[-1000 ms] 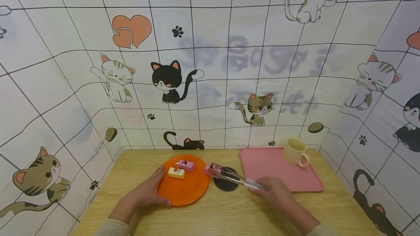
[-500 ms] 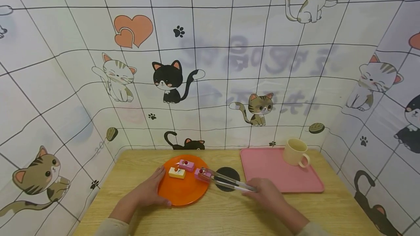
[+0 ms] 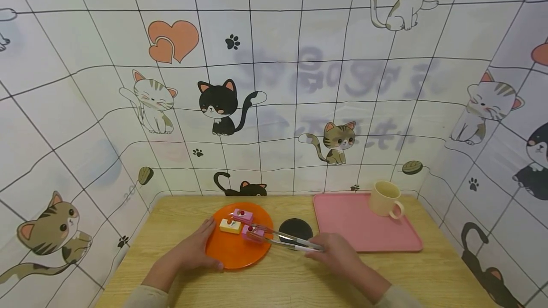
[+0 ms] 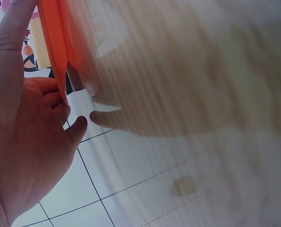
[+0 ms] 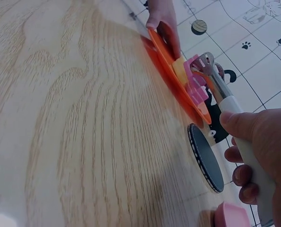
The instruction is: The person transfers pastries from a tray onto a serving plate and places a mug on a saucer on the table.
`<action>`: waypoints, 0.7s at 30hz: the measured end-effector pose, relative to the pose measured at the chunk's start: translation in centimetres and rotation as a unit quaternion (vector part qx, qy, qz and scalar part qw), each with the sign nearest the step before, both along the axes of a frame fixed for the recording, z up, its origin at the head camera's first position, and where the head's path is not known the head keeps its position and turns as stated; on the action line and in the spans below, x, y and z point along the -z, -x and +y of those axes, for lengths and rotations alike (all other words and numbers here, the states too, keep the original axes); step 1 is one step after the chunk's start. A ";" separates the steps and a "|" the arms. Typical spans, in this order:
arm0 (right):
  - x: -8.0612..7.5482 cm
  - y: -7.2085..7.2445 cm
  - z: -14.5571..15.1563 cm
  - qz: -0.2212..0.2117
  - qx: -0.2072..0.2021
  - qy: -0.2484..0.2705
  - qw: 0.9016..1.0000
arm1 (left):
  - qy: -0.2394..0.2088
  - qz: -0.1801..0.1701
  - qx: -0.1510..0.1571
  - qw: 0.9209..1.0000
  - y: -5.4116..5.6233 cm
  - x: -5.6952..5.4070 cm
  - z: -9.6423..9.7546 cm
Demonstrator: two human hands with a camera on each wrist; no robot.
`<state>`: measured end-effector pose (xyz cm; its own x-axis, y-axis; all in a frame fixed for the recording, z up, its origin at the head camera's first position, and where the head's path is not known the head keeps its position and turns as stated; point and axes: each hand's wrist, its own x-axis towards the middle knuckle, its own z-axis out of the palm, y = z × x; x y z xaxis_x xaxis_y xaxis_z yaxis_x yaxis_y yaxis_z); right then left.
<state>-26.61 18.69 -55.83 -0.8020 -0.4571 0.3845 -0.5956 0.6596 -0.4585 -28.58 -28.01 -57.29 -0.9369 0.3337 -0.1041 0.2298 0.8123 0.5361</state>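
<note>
My left hand (image 3: 194, 247) holds the left rim of an orange plate (image 3: 240, 253), its thumb and fingers spread along the edge. In my right hand (image 3: 338, 253) is a pair of tongs (image 3: 291, 238) with white handles and shiny arms. Between the tong tips sits a pink toy cake (image 3: 252, 234) topped with a red berry, over the right half of the plate. Beside it on the plate are a yellow toy cake (image 3: 230, 226) and another pink toy cake (image 3: 242, 215). The right wrist view shows the tongs (image 5: 220, 85) reaching over the plate rim.
A round black coaster (image 3: 295, 232) lies right of the plate, under the tongs in the head view. Farther right is a pink tray (image 3: 342, 213) with a cream mug (image 3: 384, 197) at its back. A cat-print wall (image 3: 278, 170) encloses the wooden table (image 3: 257, 289).
My right hand has moved left, bringing the tongs and pink toy cake from beside the coaster to over the plate, close to the yellow one. My left hand has stayed at the rim.
</note>
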 end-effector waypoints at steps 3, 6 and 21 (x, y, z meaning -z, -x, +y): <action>-0.1 0.1 -0.5 -0.001 -0.002 -0.005 1.000 | -0.001 0.000 0.001 1.000 -0.1 -0.1 0.0; -0.1 0.2 -0.9 -0.009 -0.011 -0.012 1.000 | 0.000 0.000 0.001 1.000 -0.1 -0.2 0.1; -0.5 0.4 -3.1 -0.013 -0.030 -0.051 0.998 | 0.009 0.003 0.002 1.000 -0.1 -0.2 0.1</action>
